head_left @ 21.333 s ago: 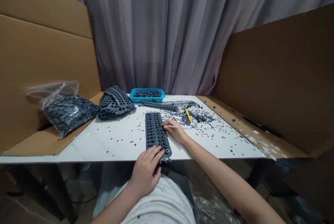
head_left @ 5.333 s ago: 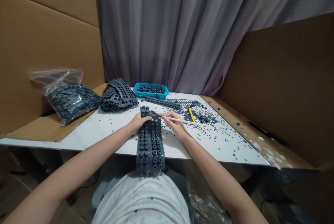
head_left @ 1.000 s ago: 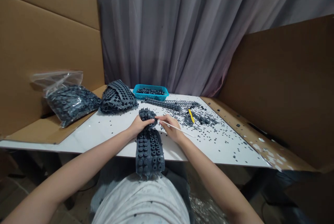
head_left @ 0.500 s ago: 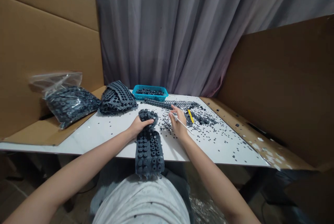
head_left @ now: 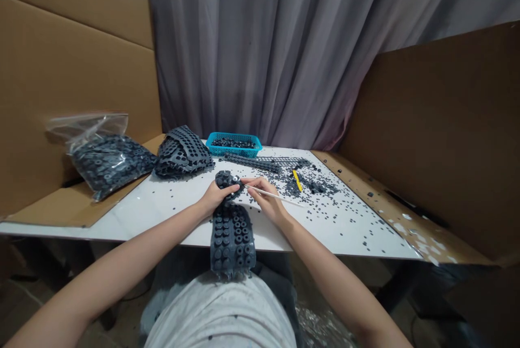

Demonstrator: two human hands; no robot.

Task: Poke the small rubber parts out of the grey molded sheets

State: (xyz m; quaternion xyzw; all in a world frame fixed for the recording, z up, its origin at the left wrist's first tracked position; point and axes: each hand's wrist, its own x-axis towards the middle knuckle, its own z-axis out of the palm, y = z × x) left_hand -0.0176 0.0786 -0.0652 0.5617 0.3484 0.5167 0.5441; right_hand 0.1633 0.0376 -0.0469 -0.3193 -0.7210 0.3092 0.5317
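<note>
My left hand [head_left: 215, 196] is closed around the upper part of a dark grey rubber sheet [head_left: 232, 234] studded with rows of round hollow knobs. The sheet bends over in my grip, and its lower end hangs past the table's front edge toward my lap. In my right hand [head_left: 266, 196], a thin white stick-like tool [head_left: 280, 196] is pinched between thumb and fingers. Its dark thin tip meets the bent part of the sheet beside my left thumb; the exact contact is too small to make out.
On the white table [head_left: 162, 207] lie many scattered small black bits, a yellow tool [head_left: 297, 180] and perforated strips [head_left: 252, 162]. Behind stands a blue basket [head_left: 234, 151] of black pieces. At left are a stack of dark perforated sheets [head_left: 182, 150] and a filled clear bag [head_left: 111, 161]. Cardboard walls flank both sides.
My right hand has moved left and slightly down, bringing the white tool's tip to the studded sheet. My left hand keeps its hold on the sheet at nearly the same place.
</note>
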